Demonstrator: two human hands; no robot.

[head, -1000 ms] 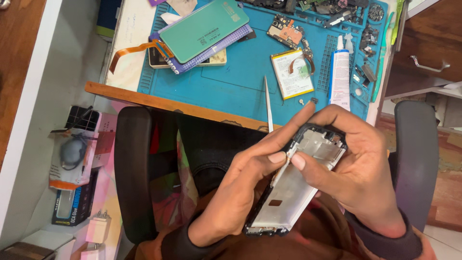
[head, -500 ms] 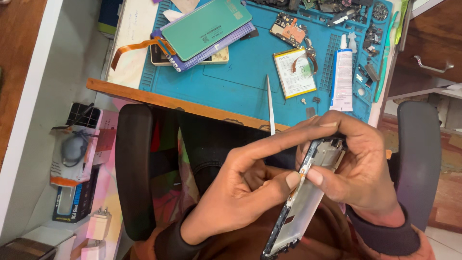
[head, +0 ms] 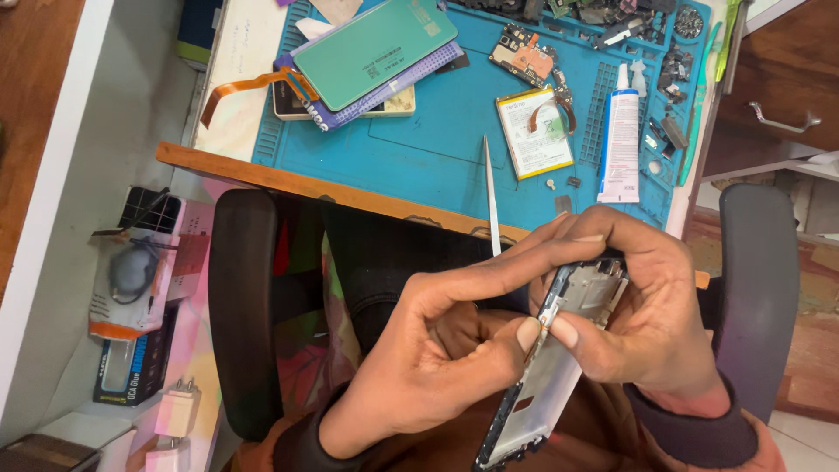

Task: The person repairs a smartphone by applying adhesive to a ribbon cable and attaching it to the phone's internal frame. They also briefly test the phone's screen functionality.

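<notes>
Over my lap I hold an opened phone frame [head: 549, 378], tilted on edge with its bare metal inside showing. My right hand [head: 657, 325] wraps around its upper end, thumb pressed on the edge. My left hand [head: 437, 350] pinches the same edge with thumb and forefinger, the forefinger stretched across the top of the frame. Both hands grip it just below the front edge of the blue work mat [head: 437, 149].
On the mat lie metal tweezers [head: 491, 194], a phone battery [head: 533, 133], a white glue tube [head: 620, 140], a circuit board [head: 524, 54], a green phone back cover [head: 374, 39] on stacked parts, and small parts at the far right. Black chair armrests [head: 245, 306] flank me. Boxes and chargers sit at left.
The phone frame has turned from lying flat to standing on its edge. My left forefinger has stretched over its top, and both thumbs now meet on the frame's edge.
</notes>
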